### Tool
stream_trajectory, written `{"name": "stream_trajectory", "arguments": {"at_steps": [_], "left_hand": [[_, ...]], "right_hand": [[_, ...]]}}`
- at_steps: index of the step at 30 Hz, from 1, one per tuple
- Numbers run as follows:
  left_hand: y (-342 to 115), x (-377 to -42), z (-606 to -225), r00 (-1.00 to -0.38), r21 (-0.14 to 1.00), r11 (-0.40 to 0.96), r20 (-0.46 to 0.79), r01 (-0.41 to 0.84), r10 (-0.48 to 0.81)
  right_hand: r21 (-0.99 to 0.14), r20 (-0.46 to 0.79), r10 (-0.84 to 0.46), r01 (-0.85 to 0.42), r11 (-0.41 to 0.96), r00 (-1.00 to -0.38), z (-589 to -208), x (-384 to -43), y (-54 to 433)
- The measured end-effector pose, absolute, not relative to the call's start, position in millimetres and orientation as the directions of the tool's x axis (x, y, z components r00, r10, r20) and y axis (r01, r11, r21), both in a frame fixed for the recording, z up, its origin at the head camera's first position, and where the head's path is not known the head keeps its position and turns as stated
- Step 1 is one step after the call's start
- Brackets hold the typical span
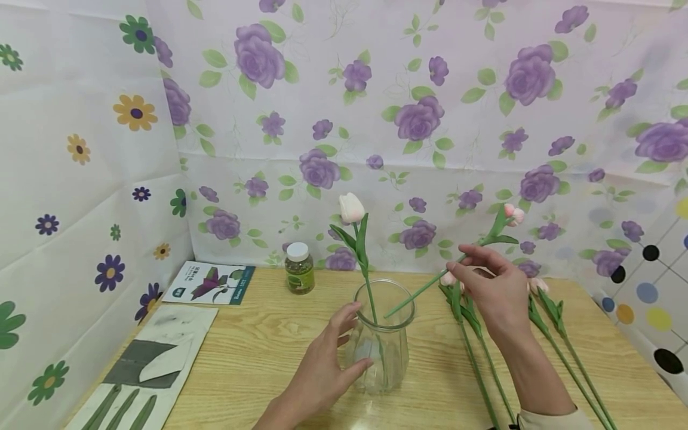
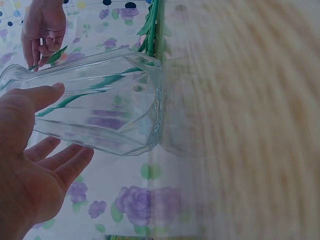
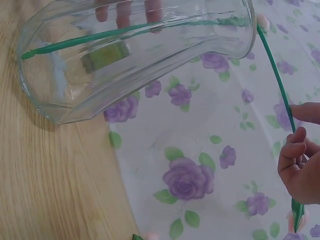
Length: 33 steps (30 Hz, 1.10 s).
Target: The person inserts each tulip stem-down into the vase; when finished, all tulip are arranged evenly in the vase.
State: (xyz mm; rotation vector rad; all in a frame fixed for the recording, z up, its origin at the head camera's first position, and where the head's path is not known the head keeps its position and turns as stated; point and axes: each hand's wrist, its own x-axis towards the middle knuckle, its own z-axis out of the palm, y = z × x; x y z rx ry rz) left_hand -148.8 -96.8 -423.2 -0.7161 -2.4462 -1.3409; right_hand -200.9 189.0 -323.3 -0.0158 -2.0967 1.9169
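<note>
A clear glass vase (image 1: 396, 352) stands upright on the wooden table. My left hand (image 1: 321, 365) holds it from the left side, thumb in front and fingers around the far side. One white tulip (image 1: 352, 208) stands in the vase, its stem reaching down inside. Between thumb and fingers, my right hand (image 1: 497, 295) pinches the green stem of a pink tulip (image 1: 514, 215). That stem slants down to the left, its lower end over the mouth of the vase. In the right wrist view, the pinched stem (image 3: 276, 70) passes close to the vase rim.
Several pink tulips (image 1: 564, 340) lie on the table to the right, partly behind the right arm. A small white-capped jar (image 1: 300, 269) stands behind the vase to the left. At the left edge lie a printed booklet (image 1: 209, 283) and a patterned cloth-like sheet (image 1: 145, 364).
</note>
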Motion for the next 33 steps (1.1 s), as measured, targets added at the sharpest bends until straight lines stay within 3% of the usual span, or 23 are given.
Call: {"name": "stream_trajectory", "arguments": {"at_steps": [11,21,33], "left_hand": [[-97,-149,-423,-0.841,0.711,0.451,0.452,0.541,0.297],[-97,-149,-423,-0.842,0.713,0.449,0.450,0.539,0.297],[-97,-149,-424,-0.843,0.717,0.443,0.448,0.538,0.299]], "right_hand": [[-0.961,0.273,0.224,-0.255,0.108,-0.935,-325,-200,185],[-0.909,0.367,0.200,-0.305,0.283,-0.908,-323,-196,177],[-0.831,0.508,0.147,-0.439,0.340,-0.848,-318,-192,164]]}}
